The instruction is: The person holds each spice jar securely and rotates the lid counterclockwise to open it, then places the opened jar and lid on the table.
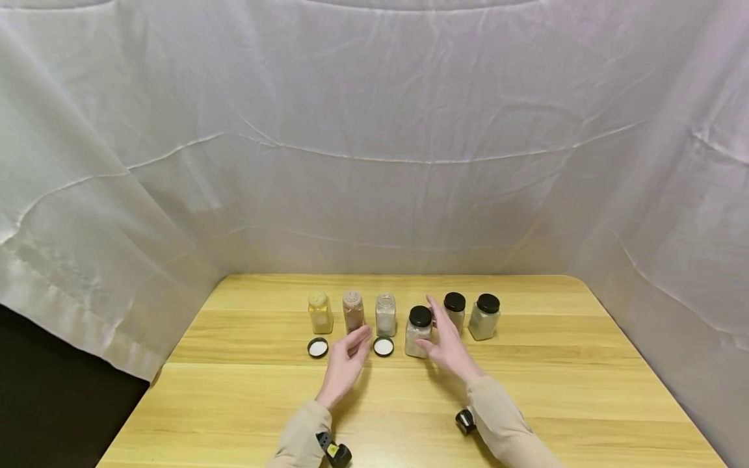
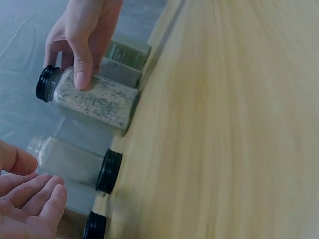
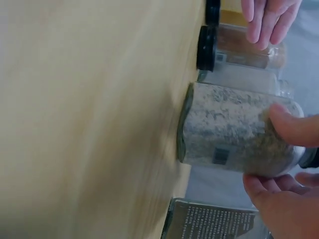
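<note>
A square glass jar (image 1: 417,337) with a black lid and pale, speckled contents stands on the table. My right hand (image 1: 450,351) holds it, thumb on one side and fingers on the other; the right wrist view shows both touching the jar (image 3: 224,124). My left hand (image 1: 346,367) holds nothing, its fingers loosely bent in front of a brown-filled jar (image 1: 353,311) with a perforated top. Between the hands stands a lidless jar (image 1: 385,318) of whitish contents. A black-rimmed lid (image 1: 383,347) lies in front of it, white inside up.
A yellow-filled jar (image 1: 320,317) with a perforated top stands at the row's left end, another upturned lid (image 1: 318,348) before it. Two black-lidded jars stand to the right, one (image 1: 454,305) partly behind my right hand, the other (image 1: 484,318) farther right. Pale curtains (image 1: 386,208) surround the wooden table (image 1: 234,403).
</note>
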`<act>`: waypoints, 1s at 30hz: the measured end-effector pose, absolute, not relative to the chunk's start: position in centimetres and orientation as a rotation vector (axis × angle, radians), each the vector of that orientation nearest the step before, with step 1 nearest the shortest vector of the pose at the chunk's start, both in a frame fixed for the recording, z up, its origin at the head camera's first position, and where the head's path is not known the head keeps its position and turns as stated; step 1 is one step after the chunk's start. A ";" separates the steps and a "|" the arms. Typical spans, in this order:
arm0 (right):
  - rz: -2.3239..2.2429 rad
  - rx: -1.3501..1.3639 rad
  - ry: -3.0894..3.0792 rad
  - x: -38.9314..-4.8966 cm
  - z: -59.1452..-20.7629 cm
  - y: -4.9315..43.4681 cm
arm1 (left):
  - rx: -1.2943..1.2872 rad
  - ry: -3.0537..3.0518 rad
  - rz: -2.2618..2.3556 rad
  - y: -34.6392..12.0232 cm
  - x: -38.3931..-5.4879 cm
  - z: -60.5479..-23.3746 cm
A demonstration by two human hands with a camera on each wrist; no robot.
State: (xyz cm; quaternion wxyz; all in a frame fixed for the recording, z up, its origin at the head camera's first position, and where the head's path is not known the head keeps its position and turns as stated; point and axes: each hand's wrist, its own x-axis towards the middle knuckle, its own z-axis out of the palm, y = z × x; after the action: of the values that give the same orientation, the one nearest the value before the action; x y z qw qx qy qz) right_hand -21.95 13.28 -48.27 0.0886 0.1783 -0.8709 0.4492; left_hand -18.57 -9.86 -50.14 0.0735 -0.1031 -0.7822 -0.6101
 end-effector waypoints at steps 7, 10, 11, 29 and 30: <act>1.549 0.546 -2.595 -20.9 -47.9 13.9 | -0.348 -2.276 -1.925 -8.7 -17.8 -49.1; 1.587 0.597 -2.589 -20.6 -48.0 14.2 | -0.398 -2.221 -1.936 -7.9 -17.4 -48.6; 1.603 0.616 -2.584 -20.5 -48.1 14.3 | -0.421 -2.210 -1.927 -7.7 -17.3 -48.4; 1.875 0.742 -2.523 -20.2 -49.6 15.5 | -0.763 -2.398 -1.516 -4.9 -17.1 -46.8; 1.884 0.738 -2.519 -20.2 -49.7 15.4 | -0.787 -2.402 -1.511 -4.9 -17.2 -46.7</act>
State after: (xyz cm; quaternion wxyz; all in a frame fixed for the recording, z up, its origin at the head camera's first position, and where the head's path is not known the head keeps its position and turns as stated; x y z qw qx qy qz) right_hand -20.22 15.45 -49.70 -0.0447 0.2282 -0.7787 0.5827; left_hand -17.23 -4.87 -46.73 0.0982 -0.2659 -0.8118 -0.5106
